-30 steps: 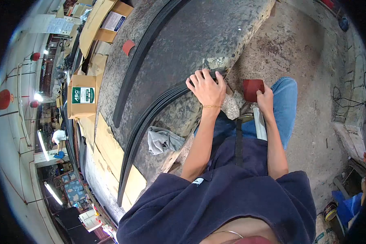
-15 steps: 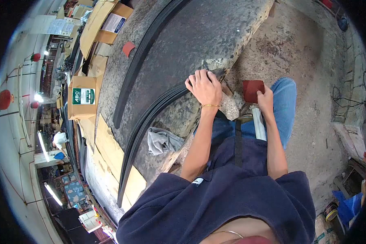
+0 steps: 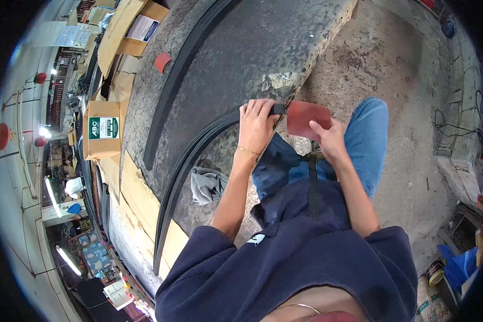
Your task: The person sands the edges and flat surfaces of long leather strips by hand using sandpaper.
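My left hand [image 3: 256,126] is wrapped over a bundle of long black strips [image 3: 198,137] close to their end, at the edge of the dark worktable [image 3: 241,59]. The strips curve away to the left and down across the table. In my right hand [image 3: 331,140] is a reddish-brown piece of sandpaper [image 3: 308,117], pinched at its lower right corner with the thumb on top. Its left edge is right at the strip ends that stick out past my left hand.
Another black strip bundle [image 3: 185,70] lies farther back, beside a second red piece [image 3: 162,62]. A grey cloth [image 3: 207,185] rests near the table's edge. An ABC-labelled cardboard box [image 3: 103,130] and flat cardboard [image 3: 139,196] are at the left. Concrete floor [image 3: 408,161] is at the right.
My right hand has brought the sandpaper left and up to the strip ends. My left hand has shifted slightly left and down on the strips, whose ends now show past it.
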`<state>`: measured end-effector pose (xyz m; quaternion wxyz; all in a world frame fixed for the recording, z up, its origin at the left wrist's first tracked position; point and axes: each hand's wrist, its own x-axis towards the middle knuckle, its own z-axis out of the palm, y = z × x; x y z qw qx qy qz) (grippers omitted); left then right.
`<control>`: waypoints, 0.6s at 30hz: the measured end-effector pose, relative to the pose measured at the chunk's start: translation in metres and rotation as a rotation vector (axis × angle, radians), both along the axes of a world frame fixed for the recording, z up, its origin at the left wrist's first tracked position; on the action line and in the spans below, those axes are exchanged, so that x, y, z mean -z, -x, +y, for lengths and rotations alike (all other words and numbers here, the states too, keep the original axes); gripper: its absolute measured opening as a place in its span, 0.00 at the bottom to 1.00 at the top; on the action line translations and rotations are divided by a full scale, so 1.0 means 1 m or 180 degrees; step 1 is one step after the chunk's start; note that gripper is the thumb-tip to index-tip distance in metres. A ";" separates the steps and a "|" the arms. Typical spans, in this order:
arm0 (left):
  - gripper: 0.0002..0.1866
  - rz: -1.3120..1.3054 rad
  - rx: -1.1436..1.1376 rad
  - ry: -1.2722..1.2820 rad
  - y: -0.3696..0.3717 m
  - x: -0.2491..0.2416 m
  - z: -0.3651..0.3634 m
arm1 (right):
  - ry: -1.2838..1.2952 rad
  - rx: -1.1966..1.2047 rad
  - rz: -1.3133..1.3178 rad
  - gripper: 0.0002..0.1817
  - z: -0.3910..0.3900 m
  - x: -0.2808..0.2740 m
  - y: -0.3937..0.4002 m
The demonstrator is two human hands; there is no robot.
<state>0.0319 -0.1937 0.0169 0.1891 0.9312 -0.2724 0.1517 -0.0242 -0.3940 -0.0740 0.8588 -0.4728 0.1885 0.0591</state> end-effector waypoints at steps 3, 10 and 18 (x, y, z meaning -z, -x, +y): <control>0.18 -0.0051 0.0012 0.0040 0.003 -0.002 0.001 | 0.1363 0.0317 -0.0523 0.28 0.014 -0.052 0.009; 0.20 -0.0153 -0.0070 0.0381 0.007 0.009 -0.002 | 0.3699 -0.0466 -0.2339 0.47 0.049 -0.033 0.013; 0.21 -0.0065 -0.0287 0.0655 0.008 0.010 -0.003 | 0.4081 -0.0436 -0.2117 0.41 0.054 -0.053 0.007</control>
